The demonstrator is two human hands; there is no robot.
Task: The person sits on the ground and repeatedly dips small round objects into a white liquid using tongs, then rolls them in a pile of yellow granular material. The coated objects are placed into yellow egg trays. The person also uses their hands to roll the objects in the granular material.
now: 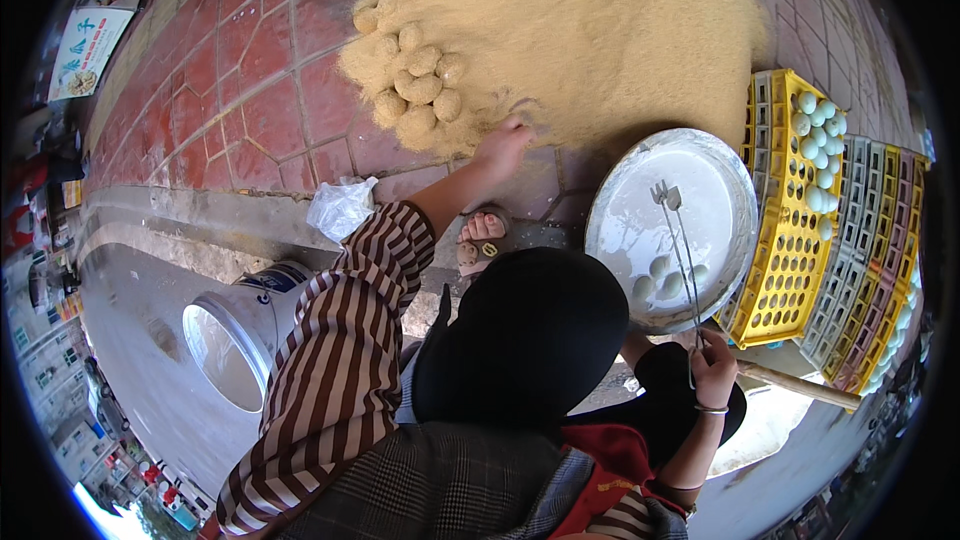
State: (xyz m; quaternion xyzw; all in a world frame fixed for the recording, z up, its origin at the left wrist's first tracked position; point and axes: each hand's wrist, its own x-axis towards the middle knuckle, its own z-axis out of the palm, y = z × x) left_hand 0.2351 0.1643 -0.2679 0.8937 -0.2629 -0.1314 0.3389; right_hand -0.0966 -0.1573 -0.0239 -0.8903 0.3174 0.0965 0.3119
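My left hand (504, 150) reaches to the near edge of a tan heap of husk-like grains (600, 30). Its fingers are blurred, and whether they hold anything is unclear. Several grain-coated eggs (422, 89) lie clustered on the heap's left side. My right hand (712, 369) grips long metal wire tongs (684, 255), whose tips lie over a wide round basin (600, 229). Pale grey slurry (697, 165) covers the basin's inside. Several pale eggs (673, 285) sit low in the basin, beside the tongs' arms.
Right of the basin stands a yellow plastic egg crate (776, 270) with several pale blue-green eggs (817, 139). Stacked crates (862, 240) stand beyond it. A wooden pole (799, 384) lies below. At left are a white bucket (225, 345) and a crumpled plastic bag (341, 208) near the kerb.
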